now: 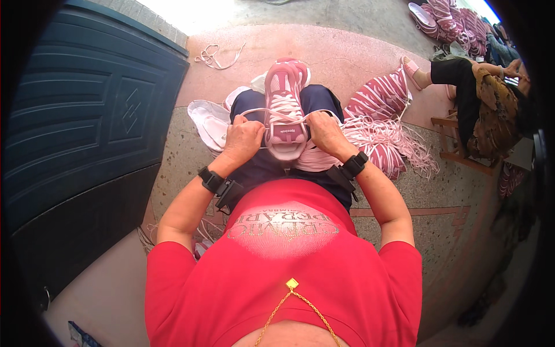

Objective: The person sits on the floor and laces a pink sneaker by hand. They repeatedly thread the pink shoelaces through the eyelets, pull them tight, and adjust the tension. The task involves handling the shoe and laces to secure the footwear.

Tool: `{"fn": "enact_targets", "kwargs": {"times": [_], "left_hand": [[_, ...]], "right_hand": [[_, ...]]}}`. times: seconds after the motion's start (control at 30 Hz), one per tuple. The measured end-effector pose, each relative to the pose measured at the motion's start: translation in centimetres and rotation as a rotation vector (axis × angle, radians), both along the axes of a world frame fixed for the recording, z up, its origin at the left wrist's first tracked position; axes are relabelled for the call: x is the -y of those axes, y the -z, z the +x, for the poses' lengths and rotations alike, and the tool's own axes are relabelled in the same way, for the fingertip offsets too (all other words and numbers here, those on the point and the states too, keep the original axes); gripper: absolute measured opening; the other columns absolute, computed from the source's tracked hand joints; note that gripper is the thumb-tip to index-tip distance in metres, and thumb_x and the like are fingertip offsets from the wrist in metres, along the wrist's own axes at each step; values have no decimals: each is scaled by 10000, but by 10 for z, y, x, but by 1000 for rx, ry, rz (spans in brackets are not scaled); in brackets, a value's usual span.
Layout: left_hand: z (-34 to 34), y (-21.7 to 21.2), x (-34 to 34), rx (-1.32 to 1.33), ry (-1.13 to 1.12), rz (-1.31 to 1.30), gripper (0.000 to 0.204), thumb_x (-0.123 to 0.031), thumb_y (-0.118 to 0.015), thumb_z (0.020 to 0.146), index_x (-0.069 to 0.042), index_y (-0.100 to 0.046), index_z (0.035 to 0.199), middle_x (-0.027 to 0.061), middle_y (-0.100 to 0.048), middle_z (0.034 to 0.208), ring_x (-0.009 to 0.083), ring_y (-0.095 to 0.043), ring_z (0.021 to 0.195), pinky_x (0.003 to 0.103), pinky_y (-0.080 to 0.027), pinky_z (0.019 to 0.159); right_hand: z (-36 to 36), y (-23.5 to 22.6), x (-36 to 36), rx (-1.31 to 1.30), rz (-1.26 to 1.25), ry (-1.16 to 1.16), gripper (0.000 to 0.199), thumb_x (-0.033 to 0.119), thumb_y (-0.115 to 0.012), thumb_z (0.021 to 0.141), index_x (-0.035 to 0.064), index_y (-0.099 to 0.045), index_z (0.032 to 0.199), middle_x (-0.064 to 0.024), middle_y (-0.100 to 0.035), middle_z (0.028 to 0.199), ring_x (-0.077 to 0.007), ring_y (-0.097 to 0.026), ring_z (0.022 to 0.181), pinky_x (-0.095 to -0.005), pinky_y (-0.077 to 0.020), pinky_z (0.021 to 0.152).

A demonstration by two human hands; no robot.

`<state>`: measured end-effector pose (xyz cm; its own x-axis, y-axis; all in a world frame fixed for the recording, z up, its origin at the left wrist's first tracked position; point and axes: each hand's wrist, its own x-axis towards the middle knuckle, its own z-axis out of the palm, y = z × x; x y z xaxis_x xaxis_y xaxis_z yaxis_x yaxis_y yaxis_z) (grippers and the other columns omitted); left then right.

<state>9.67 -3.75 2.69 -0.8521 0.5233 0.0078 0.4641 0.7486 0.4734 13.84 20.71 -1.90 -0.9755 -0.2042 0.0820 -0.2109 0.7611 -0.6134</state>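
Observation:
A pink sneaker (285, 92) rests on my lap between my knees, its toe pointing away from me. White laces criss-cross up its front to the tongue. Near the collar, a pale pink shoelace (295, 120) crosses the tongue and stretches out to both sides. At the left of the shoe, my left hand (243, 139) is closed in a pinch on one end of the lace. My right hand (327, 134) pinches the other end, just right of the collar. The fingertips of both hands are partly hidden.
White-soled shoes (209, 122) lie left of my legs. Pink shoe parts (378, 98) and a bundle of pale laces (384, 137) are heaped at the right. A loose lace (217, 56) lies ahead. A dark blue door (87, 104) borders the left; another person (491, 107) sits at the far right.

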Motion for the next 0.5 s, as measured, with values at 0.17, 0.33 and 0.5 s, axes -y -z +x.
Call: {"fn": "enact_targets", "kwargs": {"times": [0.17,0.33,0.5], "left_hand": [[1,-2,-13,-154,48,-154,146,-195,-614,801,-101,-635,691,67,-609,674,264,-543,775,427,-413,629],[3,2,-20,-271,24,-193,173,-258,-645,781,-118,-635,680,20,-610,669,213,-530,815,380,-331,725],[17,-16,-19,-344,-12,-239,266,-375,-681,737,-111,-641,734,17,-599,694,208,-509,822,379,-317,723]], "right_hand": [[-5,-11,10,-198,318,-141,63,106,-518,796,61,-553,822,-92,-577,791,-250,-559,801,-378,-391,712],[-3,-21,8,-265,472,-167,77,133,-545,775,89,-570,833,-49,-562,797,-211,-533,816,-347,-362,726],[7,-37,11,-217,375,-4,108,193,-585,811,89,-612,803,-55,-573,790,-225,-531,843,-352,-364,743]]}}
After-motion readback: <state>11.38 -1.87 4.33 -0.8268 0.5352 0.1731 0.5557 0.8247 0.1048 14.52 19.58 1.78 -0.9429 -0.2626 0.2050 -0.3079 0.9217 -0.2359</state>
